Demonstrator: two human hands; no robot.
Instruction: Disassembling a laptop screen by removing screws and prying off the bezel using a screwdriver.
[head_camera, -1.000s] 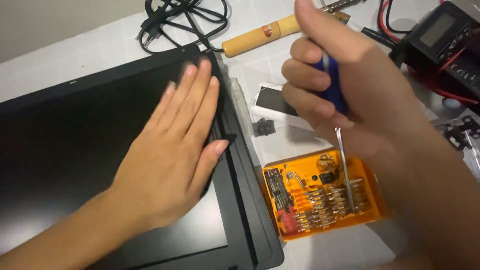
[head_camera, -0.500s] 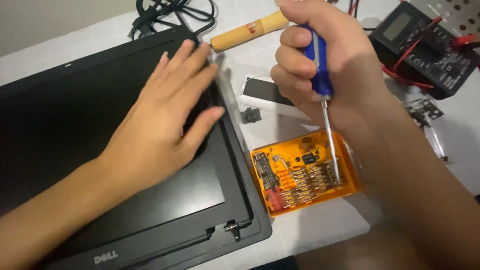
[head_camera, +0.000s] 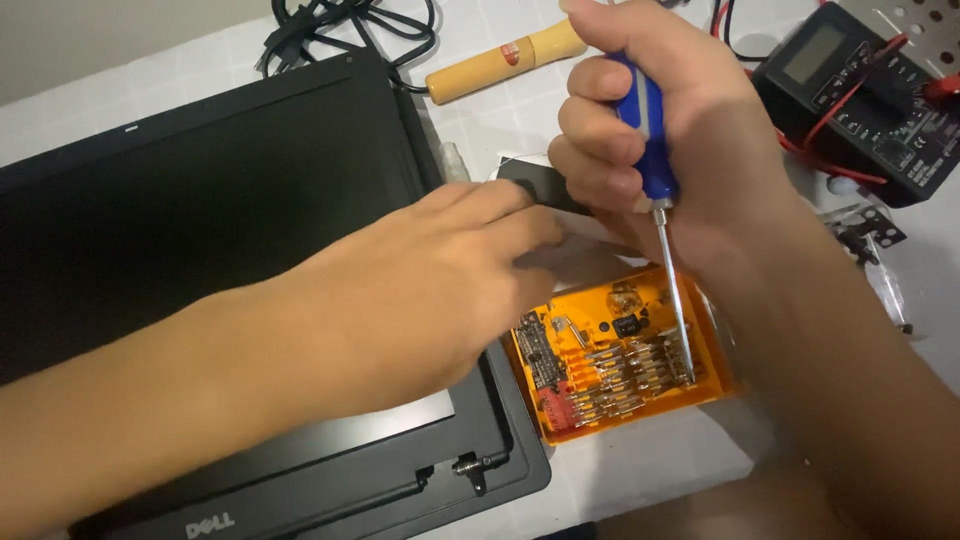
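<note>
My right hand (head_camera: 660, 130) is closed around a blue-handled screwdriver (head_camera: 655, 190), whose thin steel shaft points down into an orange tray of screwdriver bits (head_camera: 620, 355). My left hand (head_camera: 430, 290) reaches across the right edge of a black laptop screen panel (head_camera: 200, 220). Its fingers stretch toward a small black flat piece (head_camera: 535, 185) lying on white paper beside the panel. Whether the fingertips touch that piece is unclear. The left hand holds nothing that I can see.
A wooden handle (head_camera: 505, 60) lies at the back, next to a coiled black cable (head_camera: 350, 20). A black multimeter (head_camera: 860, 90) with red and black leads sits at the far right. Small metal brackets (head_camera: 870, 230) lie on the white table.
My left hand has slid off the screen panel to the right, toward the small black piece. The right hand has kept the screwdriver with its tip at the orange tray.
</note>
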